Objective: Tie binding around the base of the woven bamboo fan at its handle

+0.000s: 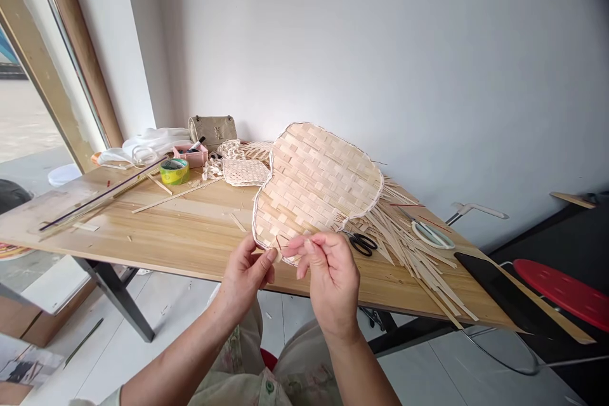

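In left hand (245,271), pinched by its near edge, a pale, lobed, woven-bamboo panel (316,177), stretching away and rightward above the light-brown wooden table (204,208); in right hand (334,271), pinched just beside that edge, seemingly a thin reddish-brown strand (279,243).

A beige handbag (209,130) stands behind a pink box (198,159); at right, probably a red stool (564,293).

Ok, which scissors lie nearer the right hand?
The black scissors, just to the right of the right hand; the pale-handled scissors lie farther right.
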### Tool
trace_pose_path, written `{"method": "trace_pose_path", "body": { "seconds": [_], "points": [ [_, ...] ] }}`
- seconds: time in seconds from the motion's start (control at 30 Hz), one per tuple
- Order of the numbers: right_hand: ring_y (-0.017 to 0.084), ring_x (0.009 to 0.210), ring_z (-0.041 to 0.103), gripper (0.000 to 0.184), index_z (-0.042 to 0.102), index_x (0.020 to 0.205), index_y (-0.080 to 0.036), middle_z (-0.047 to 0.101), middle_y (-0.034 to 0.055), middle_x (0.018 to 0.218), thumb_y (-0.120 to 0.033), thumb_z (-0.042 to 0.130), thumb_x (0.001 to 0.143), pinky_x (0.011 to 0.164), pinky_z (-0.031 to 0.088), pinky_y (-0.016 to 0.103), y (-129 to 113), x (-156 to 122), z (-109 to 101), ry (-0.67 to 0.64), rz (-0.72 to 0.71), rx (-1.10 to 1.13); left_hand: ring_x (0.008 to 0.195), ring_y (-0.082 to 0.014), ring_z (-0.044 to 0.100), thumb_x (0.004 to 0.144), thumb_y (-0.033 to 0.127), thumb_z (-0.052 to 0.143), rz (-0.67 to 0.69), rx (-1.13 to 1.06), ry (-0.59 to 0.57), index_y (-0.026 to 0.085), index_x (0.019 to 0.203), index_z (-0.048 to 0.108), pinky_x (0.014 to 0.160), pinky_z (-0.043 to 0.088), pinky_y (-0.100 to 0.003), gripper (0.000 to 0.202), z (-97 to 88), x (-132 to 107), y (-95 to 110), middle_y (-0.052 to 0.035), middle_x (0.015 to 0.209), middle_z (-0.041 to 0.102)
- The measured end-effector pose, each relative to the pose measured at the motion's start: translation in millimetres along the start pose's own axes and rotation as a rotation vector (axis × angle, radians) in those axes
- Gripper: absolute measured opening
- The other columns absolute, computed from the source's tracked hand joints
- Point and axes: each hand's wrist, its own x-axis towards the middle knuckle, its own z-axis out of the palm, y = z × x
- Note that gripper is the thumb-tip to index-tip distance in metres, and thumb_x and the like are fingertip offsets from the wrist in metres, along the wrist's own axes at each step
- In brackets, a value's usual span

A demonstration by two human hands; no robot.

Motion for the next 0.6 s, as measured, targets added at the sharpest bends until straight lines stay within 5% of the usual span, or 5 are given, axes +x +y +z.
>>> {"method": "trace_pose_path", "body": {
  "seconds": [0.17,0.3,0.6],
  "points": [
    [0.007,0.050,0.053,0.006,0.065,0.077,-0.020,0.065,-0.0009,0.067,-0.019,0.058,0.078,0.050,0.045,0.022,5,2,-2,0.012,0.135,0.086,0.043,-0.0051,0.039,0.071,0.040,0.062,0.002,-0.023,-0.005,0.016,0.082,0.051,0.039,0.025,-0.017,0.029,1.6,0,-1,0.0054,0.056,0.046],
    [0.008,0.045,0.049,0.007,0.068,0.076,-0.020,0.060,-0.0011,0.057,-0.021,0.062,0.075,0.040,0.040,0.021,5,-1,-6,0.003,0.189,0.190,0.043,-0.0050,0.039,0.071,0.040,0.062,0.004,-0.033,0.005,0.017,0.082,0.051,0.038,0.025,-0.016,0.028,-0.4,2,-4,0.0052,0.057,0.045],
    [0.006,0.048,0.051,0.013,0.067,0.075,-0.024,0.056,-0.0036,0.063,-0.015,0.058,0.078,0.044,0.044,0.020,-14,-14,-12,-0.065,0.042,0.070,0.046,-0.0038,0.039,0.070,0.039,0.063,0.048,-0.033,0.039,0.016,0.078,0.052,0.040,0.024,-0.016,0.027,-5.7,6,-3,0.0044,0.063,0.045]
  ]
}}
